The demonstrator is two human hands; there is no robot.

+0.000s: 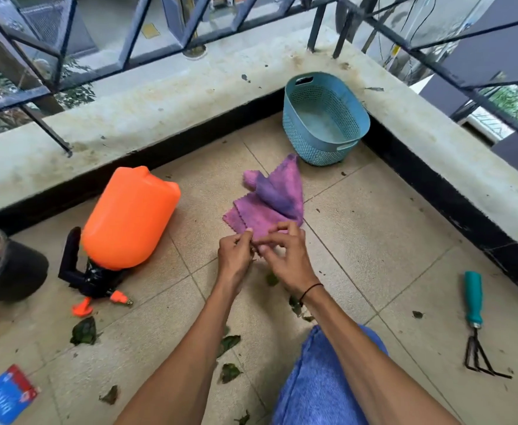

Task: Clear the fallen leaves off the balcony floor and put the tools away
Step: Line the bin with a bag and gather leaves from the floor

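Left hand [234, 256], right hand [285, 256] pinch purple cloth [267, 207] near edge.

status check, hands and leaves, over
Both hands pinching purple cloth. Leaves still on floor. Basket empty, rake untouched.

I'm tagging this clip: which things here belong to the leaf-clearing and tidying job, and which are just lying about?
Job:
fallen leaves
purple cloth, pinched by left hand and right hand
hand rake
orange sprayer
blue basket

Lying about:
dark pot
blue and red packet
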